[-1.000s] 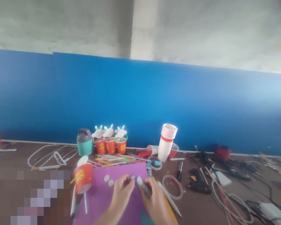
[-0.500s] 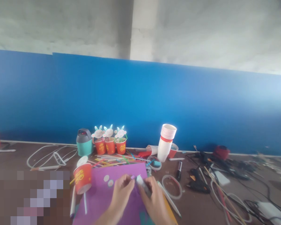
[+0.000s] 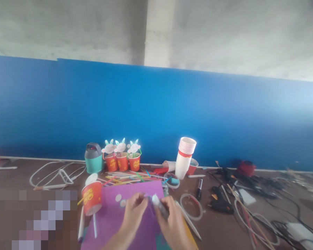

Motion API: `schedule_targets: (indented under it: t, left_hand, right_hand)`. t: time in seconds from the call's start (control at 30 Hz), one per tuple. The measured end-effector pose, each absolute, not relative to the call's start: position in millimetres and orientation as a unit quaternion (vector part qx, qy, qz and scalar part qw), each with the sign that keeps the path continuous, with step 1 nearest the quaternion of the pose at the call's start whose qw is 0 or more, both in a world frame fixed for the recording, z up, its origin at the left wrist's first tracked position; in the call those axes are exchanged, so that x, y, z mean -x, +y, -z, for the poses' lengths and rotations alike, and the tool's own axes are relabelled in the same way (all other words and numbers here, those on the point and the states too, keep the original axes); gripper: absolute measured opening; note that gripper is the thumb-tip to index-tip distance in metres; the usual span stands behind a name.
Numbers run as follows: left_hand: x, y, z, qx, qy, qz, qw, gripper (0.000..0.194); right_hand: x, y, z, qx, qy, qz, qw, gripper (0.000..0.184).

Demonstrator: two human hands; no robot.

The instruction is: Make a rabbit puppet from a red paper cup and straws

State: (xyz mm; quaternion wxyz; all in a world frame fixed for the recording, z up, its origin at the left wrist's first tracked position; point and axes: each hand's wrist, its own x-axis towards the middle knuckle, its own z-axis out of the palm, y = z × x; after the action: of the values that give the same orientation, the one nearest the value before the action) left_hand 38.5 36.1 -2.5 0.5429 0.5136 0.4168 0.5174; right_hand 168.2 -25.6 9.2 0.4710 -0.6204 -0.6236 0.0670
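Note:
Both my hands work low in the view over a purple sheet (image 3: 112, 222). My left hand (image 3: 134, 211) pinches a tiny pale purple piece at its fingertips. My right hand (image 3: 172, 224) is closed round a grey pen-like stick (image 3: 159, 205) whose white tip meets that piece. Two small white discs (image 3: 120, 200) lie on the sheet just left of my left hand. A red paper cup (image 3: 91, 197) on a white straw stands at the sheet's left edge.
Coloured straws (image 3: 127, 177) lie behind the sheet. Three red cups with bunny toppers (image 3: 122, 156) and a teal container (image 3: 94, 158) stand by the blue wall. A cup stack (image 3: 184, 158), tape rings (image 3: 191, 206), a marker (image 3: 199, 184), glue guns and cables fill the right.
My left fingers have curled a little tighter on the small piece. The view has shifted very slightly; the hands stay in the same place.

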Motion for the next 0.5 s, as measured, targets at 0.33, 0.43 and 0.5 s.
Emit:
schedule_targets:
  t: [0.33, 0.43, 0.5]
  left_hand:
    - [-39.5, 32.3, 2.0, -0.572, 0.402, -0.495, 0.515, 0.024]
    - [-38.7, 30.3, 3.8, -0.594, 0.4, -0.501, 0.485, 0.018]
    - [-39.0, 27.5, 4.9, -0.603, 0.399, -0.5, 0.477, 0.015]
  right_hand:
    - [-165.5, -24.6, 3.8, 0.62, -0.627, -0.088, 0.463, 0.02]
    - [-164.4, -25.9, -0.4, 0.624, -0.618, -0.085, 0.47, 0.021]
    - [-163.4, -26.6, -4.3, 0.625, -0.614, -0.088, 0.474, 0.023]
